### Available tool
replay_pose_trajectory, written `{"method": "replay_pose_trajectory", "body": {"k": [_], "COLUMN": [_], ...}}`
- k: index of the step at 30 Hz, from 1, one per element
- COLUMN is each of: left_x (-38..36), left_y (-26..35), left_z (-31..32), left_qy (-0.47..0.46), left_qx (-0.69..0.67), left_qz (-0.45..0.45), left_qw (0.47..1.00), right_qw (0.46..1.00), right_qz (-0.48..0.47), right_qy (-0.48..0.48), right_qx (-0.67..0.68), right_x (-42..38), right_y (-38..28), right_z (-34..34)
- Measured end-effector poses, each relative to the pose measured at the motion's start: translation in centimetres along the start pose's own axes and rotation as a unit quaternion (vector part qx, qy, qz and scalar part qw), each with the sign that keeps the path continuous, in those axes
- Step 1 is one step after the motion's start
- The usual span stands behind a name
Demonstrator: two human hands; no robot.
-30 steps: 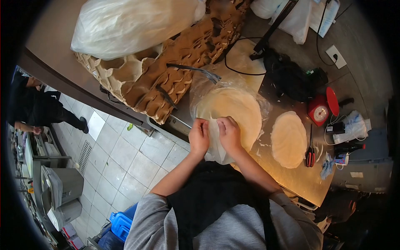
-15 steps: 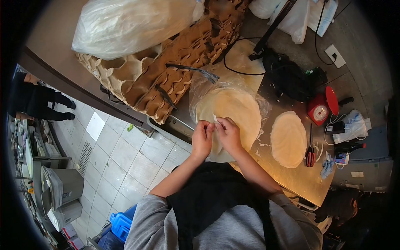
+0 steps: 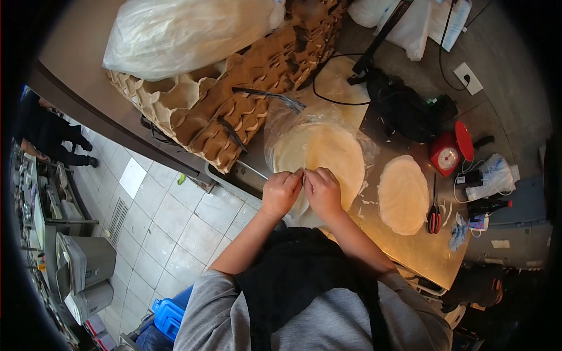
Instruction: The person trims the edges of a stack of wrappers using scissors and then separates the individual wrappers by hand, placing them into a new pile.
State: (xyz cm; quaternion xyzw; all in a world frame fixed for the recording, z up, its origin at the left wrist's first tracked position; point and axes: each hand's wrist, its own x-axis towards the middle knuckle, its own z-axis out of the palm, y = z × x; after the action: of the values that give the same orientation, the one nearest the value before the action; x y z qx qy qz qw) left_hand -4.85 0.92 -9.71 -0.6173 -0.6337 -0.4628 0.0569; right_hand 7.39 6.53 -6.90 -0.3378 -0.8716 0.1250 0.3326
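My left hand (image 3: 281,192) and my right hand (image 3: 324,190) are both closed in a pinch, fingertips almost meeting. A thin pale edge shows between them; it looks like the edge of a dough sheet (image 3: 300,206), mostly hidden by my hands. Beneath and beyond them lies a round stack of thin pale dough sheets (image 3: 333,149) on a clear plastic bag (image 3: 281,123). To the right, a separate oval pile of dough sheets (image 3: 404,196) rests flat on the metal table (image 3: 374,234), with small dough scraps between the two.
Red-handled scissors (image 3: 434,219) and a red scale (image 3: 448,157) are on the right. Brown egg trays (image 3: 219,114) with a large plastic bag (image 3: 187,38) on top stand at the upper left. A black stand (image 3: 374,50) is behind. Another person (image 3: 55,134) stands far left.
My hands have turned slightly and drawn their fingertips closer together. The white bit that stuck up between them is now less visible. The person at far left has shifted a little.
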Motion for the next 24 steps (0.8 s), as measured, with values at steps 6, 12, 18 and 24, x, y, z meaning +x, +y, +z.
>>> {"method": "replay_pose_trajectory", "body": {"k": [6, 12, 18, 24], "left_x": [0.6, 0.2, -0.1, -0.5], "left_y": [0.3, 0.3, 1.7, 1.7], "left_z": [-0.3, 0.8, 1.0, 1.3], "left_qy": [0.018, 0.002, -0.063, -0.013], "left_qx": [-0.004, -0.283, -0.333, -0.322], "left_qz": [-0.039, -0.335, -0.357, -0.375], "left_qw": [0.999, 0.899, 0.87, 0.869], "right_qw": [0.999, 0.947, 0.939, 0.963], "right_qz": [0.005, 0.224, 0.227, 0.21], "right_qy": [0.025, -0.004, 0.02, 0.035], "right_qx": [-0.031, 0.231, 0.258, 0.167], "right_x": [-0.4, -0.7, -1.0, -0.4], "right_y": [0.3, 1.2, 1.3, 1.8], "right_z": [-0.1, 0.0, 0.4, -0.9]}}
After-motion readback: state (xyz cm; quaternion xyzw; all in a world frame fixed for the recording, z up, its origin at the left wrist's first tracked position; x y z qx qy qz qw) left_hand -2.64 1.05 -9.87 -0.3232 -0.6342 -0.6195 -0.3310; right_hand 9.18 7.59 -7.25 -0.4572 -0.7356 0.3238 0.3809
